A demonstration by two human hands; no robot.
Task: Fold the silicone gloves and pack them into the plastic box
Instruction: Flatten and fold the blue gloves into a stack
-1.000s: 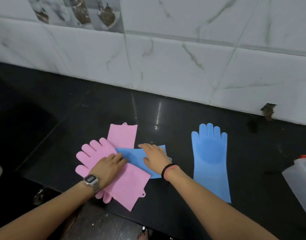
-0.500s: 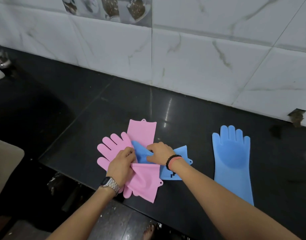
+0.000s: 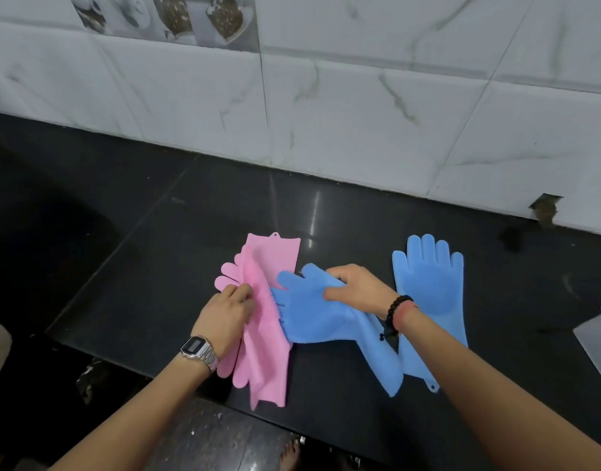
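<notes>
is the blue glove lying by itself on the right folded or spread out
Spread out. The blue silicone glove on the right lies flat on the black countertop, palm and all its fingers showing, cuff toward the person; neither hand touches it.

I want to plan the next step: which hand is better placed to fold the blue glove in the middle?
Probably the right hand: it already grips the middle blue glove at its palm. The left hand is occupied, holding the pink glove.
</notes>
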